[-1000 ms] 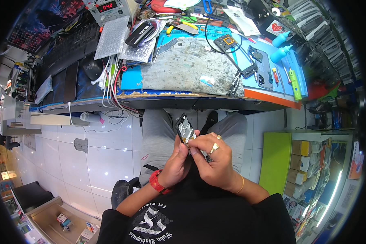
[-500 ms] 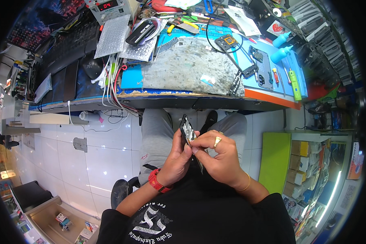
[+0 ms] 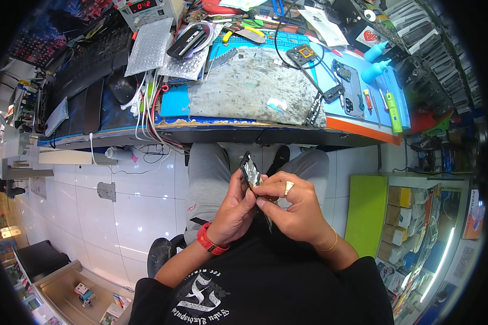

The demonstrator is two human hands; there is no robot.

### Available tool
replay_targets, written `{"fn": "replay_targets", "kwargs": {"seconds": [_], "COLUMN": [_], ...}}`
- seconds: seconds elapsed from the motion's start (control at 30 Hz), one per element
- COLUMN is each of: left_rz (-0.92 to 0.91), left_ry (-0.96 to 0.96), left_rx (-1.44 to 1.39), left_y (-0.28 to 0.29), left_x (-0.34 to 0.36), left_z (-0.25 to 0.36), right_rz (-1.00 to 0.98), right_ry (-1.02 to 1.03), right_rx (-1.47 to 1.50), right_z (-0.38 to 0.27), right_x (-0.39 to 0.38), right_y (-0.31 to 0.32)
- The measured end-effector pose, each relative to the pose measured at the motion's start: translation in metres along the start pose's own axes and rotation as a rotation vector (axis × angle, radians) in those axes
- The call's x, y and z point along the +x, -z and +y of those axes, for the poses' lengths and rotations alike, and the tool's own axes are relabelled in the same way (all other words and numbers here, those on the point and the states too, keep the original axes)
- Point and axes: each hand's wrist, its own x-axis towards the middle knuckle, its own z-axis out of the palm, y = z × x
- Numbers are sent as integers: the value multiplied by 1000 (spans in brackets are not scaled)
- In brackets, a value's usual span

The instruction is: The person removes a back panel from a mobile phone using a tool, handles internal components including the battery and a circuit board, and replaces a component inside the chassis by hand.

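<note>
Above my lap, an opened phone with a black frame and silvery inside is tilted on its edge. My left hand is closed round its near side, thumb up against it. With thumb and index finger pressed together, my right hand pinches at the phone's inner face; what sits between those fingertips is too small to make out. A thin dark strip hangs below, between my two hands. The lower part of the phone is hidden behind my fingers.
Ahead stands the workbench with a worn grey mat. On its right lie phone parts, a green screwdriver-like tool and blue bottles. White cables hang over the bench's front edge. A glass display case stands at right.
Both hands stay at nearly the same place round the phone, with only a very slight shift. The bench things have not moved.
</note>
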Motion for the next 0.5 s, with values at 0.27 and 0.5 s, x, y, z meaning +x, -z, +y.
{"fn": "replay_targets", "kwargs": {"seconds": [0.27, 0.5], "left_rz": [-1, -1], "left_ry": [-18, -18], "left_rx": [-4, 37], "left_y": [-2, 2], "left_x": [0, -1], "left_z": [3, 1], "right_rz": [52, 76], "right_ry": [31, -2], "right_rx": [-52, -14], "right_z": [-12, -10], "right_x": [0, -1], "right_y": [-4, -7]}}
